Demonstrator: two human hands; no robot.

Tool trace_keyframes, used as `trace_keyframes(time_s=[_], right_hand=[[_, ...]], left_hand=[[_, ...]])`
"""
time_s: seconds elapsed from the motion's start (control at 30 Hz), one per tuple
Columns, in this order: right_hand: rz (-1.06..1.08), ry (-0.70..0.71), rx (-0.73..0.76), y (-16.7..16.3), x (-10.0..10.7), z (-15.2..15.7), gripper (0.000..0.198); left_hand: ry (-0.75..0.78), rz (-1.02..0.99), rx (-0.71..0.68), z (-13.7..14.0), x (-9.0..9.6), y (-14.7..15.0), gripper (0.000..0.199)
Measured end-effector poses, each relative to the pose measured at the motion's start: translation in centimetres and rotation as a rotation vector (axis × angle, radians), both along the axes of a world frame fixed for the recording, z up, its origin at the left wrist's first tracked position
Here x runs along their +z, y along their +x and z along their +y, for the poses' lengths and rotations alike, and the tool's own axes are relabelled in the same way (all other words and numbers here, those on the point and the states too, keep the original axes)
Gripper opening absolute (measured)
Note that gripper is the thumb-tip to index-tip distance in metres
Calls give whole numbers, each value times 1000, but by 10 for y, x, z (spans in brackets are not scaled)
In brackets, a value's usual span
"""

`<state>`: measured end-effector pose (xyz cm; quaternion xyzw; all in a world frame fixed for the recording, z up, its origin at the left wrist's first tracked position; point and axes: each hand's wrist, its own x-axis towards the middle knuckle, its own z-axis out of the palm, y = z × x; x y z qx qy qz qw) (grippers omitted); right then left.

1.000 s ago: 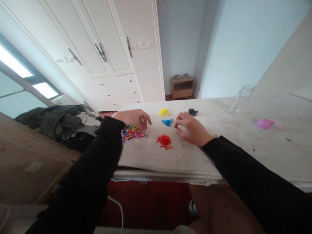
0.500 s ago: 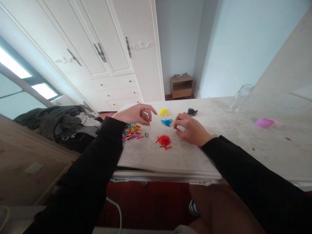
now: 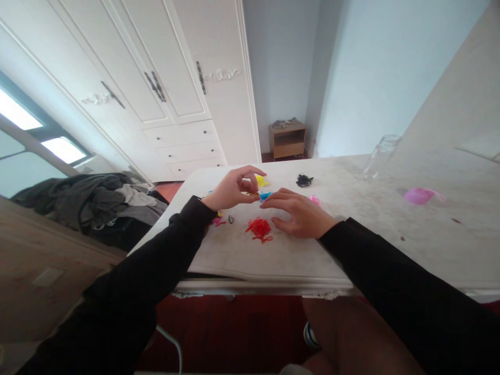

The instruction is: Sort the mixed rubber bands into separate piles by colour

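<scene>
My left hand (image 3: pixel 234 190) pinches a small yellowish rubber band (image 3: pixel 253 194) between thumb and fingertip, above the table beside the blue rubber bands (image 3: pixel 266 196). My right hand (image 3: pixel 300 213) is open, thumb and fingers apart, its fingertips close to the blue pile and partly covering it. Just below sits a heap of red rubber bands (image 3: pixel 258 227). Yellow rubber bands (image 3: pixel 261 180) lie behind my left fingers, and black ones (image 3: pixel 304 180) farther right. Pink bands (image 3: pixel 314 200) show past my right hand. A mixed-colour pile (image 3: pixel 219 221) is mostly hidden by my left hand and wrist.
A single dark band (image 3: pixel 230 220) lies near the mixed pile. To the right on the white table (image 3: pixel 363 250) are a clear glass (image 3: pixel 380 159) and a pink balloon (image 3: pixel 420 196). Clothes (image 3: pixel 82 200) are heaped past the table's left edge.
My left hand has moved right, carrying the small band towards the blue pile. My right hand has shifted slightly left, uncovering some pink bands behind it. The view has shifted a little.
</scene>
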<state>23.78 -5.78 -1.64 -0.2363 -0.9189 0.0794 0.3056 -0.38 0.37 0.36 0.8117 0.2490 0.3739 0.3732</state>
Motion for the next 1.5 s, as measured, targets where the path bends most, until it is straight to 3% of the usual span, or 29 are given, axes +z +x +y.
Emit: trace_keyframes(time_s=[0.13, 0.23, 0.47, 0.67, 0.83, 1.23, 1.5], right_hand=[[42, 36, -38, 1, -1, 3, 21], [106, 79, -161, 7, 0, 10, 15], [343, -32, -427, 24, 4, 21, 22], [338, -42, -415, 21, 5, 18, 22], [359, -16, -497, 22, 5, 22, 28], [358, -90, -712, 38, 6, 24, 53], [321, -83, -799, 39, -3, 29, 56]], left_hand=[[-37, 21, -10, -2, 1, 0, 48], [-133, 98, -18, -4, 6, -6, 39], [-486, 601, -202, -5, 26, -37, 44], [-490, 740, -230, -1, 39, -59, 43], [-461, 613, -128, -2, 39, -55, 35], [-361, 174, 89, -6, 14, -12, 28], [-355, 100, 86, -4, 1, -5, 38]])
